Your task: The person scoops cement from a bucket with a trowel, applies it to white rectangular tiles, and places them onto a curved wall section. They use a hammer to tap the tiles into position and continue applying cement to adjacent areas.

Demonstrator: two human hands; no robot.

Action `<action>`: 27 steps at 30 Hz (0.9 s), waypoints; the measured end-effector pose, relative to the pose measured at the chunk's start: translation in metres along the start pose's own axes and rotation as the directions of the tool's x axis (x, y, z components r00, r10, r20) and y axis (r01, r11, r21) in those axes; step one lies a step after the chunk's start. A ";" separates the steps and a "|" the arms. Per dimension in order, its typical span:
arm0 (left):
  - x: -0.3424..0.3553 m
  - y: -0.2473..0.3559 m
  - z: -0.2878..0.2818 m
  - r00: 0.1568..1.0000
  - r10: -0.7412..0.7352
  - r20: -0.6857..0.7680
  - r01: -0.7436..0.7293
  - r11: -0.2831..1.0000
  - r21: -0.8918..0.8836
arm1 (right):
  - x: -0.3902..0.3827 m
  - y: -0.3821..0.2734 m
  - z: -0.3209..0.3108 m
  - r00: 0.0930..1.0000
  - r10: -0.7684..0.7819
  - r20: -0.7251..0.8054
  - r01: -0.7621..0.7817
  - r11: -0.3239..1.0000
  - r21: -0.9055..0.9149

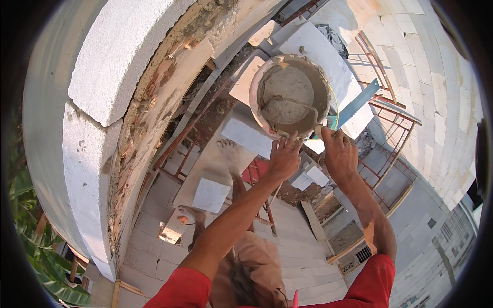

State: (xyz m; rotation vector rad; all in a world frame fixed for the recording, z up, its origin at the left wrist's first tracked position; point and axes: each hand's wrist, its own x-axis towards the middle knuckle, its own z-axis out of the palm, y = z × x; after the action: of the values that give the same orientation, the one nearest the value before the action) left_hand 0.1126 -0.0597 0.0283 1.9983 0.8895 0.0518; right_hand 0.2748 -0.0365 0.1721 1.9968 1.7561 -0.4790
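My left hand [285, 158] reaches to the near lower rim of a mortar bucket [253, 93], its fingers bent and apart; whether they touch the rim is unclear. My right hand [339, 151] is closed on the pale handle of a trowel [299, 104], whose curved metal neck runs over into the grey mortar [285, 82]. Just beyond my right hand, a hand saw [358, 102] with a teal handle rests at the edge of a white block [308, 41]. My bare feet stand on a board [233, 167] below, beside smaller white blocks [210, 195].
A wall topped with white blocks [95, 61] curves along my left, with green leaves [28, 231] beyond. Red metal scaffolding [393, 146] stands at right and underneath, high above a floor [154, 246]. A block wall [426, 92] rises at right. Loose blocks [308, 177] lie lower down.
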 end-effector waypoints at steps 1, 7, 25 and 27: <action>0.001 0.002 0.003 0.999 0.004 0.044 -0.004 1.000 0.008 | -0.006 0.004 0.010 0.998 0.034 0.049 -0.034 0.999 -0.010; 0.014 0.013 0.017 0.995 0.007 0.095 -0.010 0.999 0.035 | -0.042 0.010 0.001 0.958 0.237 0.158 -0.273 0.925 0.264; 0.029 0.008 -0.106 0.837 -0.508 -0.204 0.359 0.791 -0.496 | -0.187 0.023 -0.045 0.824 0.452 0.342 -0.280 -0.200 0.939; 0.043 -0.014 -0.133 0.774 -0.619 -0.135 0.428 0.668 -0.609 | -0.190 0.023 -0.024 0.846 0.402 0.351 -0.259 -0.265 0.929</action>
State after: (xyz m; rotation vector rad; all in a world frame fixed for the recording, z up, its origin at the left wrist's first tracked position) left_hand 0.0880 0.0680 0.0823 1.1392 1.4714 0.2890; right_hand 0.2710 -0.1857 0.2945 3.3416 0.2879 -2.0729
